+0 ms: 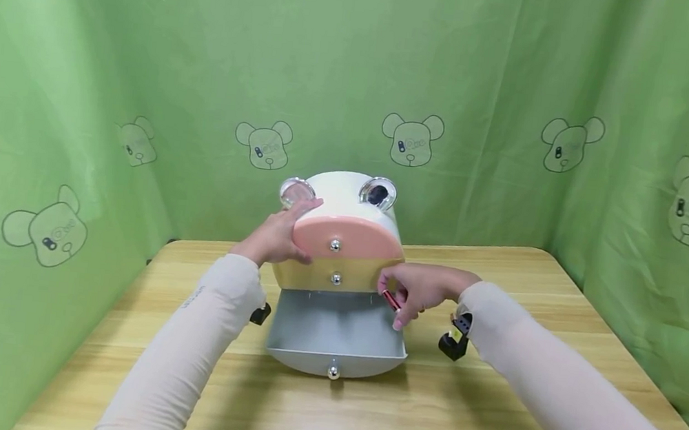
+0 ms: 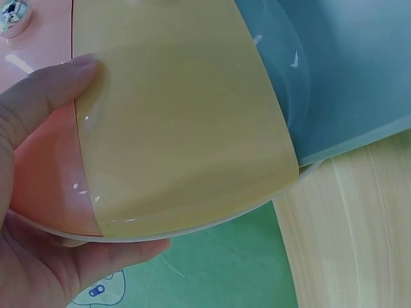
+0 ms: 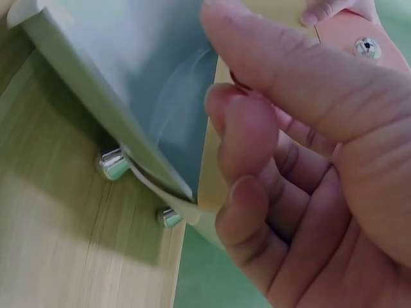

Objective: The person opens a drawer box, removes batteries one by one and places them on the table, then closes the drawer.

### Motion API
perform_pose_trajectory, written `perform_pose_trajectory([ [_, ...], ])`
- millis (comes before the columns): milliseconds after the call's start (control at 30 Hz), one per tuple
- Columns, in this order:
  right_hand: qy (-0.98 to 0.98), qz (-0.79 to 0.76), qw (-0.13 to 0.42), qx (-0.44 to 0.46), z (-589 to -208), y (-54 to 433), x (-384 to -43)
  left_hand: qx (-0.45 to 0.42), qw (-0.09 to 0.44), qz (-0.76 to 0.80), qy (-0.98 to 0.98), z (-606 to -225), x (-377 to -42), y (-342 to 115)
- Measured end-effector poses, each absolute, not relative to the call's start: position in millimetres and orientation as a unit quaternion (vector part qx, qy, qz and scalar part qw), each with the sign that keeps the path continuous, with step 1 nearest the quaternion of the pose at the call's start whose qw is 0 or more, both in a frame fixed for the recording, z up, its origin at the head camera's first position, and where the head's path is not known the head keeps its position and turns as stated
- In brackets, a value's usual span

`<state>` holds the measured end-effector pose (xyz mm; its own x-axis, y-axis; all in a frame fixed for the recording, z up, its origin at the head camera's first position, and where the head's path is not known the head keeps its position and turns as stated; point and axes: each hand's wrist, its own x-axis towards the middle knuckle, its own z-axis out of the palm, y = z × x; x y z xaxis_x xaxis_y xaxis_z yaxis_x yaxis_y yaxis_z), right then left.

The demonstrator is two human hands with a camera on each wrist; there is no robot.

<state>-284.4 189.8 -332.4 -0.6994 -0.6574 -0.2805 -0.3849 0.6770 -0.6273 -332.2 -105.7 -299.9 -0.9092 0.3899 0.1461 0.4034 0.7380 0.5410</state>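
A small frog-shaped drawer box (image 1: 346, 198) with a white top and bulging eyes stands on the table. Its pink top drawer (image 1: 318, 234) and yellow middle drawer (image 2: 180, 115) are closed. The grey bottom drawer (image 1: 340, 325) is pulled out, and its inside looks bare. My left hand (image 1: 280, 233) grips the box's left side, thumb on the front at the pink-yellow seam, fingers behind the edge. Over the right rim of the grey drawer, my right hand (image 1: 427, 289) pinches a small red tube (image 1: 391, 300). In the right wrist view the fingers mostly hide the tube.
The box sits on a light wood table (image 1: 486, 422). A green curtain (image 1: 335, 55) printed with bear heads surrounds the table at the back and sides. Silver knobs, such as the grey drawer's knob (image 1: 333, 372), stick out in front. Short silver feet (image 3: 113, 163) carry the box.
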Motion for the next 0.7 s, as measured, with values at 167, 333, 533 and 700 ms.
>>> perform_pose_trajectory([
  [167,0.877,-0.283,0.256,-0.290,-335,199,-286,-0.212,0.011,-0.296,-0.931,-300,-332,-106],
  [333,0.874,-0.299,0.262,-0.281,-335,209,-284,-0.210,0.011,-0.300,-0.930,-299,-332,-105],
  [533,0.875,-0.301,0.259,-0.275,-335,218,-284,-0.209,0.010,-0.300,-0.931,-299,-332,-106],
  [700,0.879,-0.301,0.254,-0.270,-337,223,-284,-0.208,0.009,-0.301,-0.930,-299,-332,-105],
])
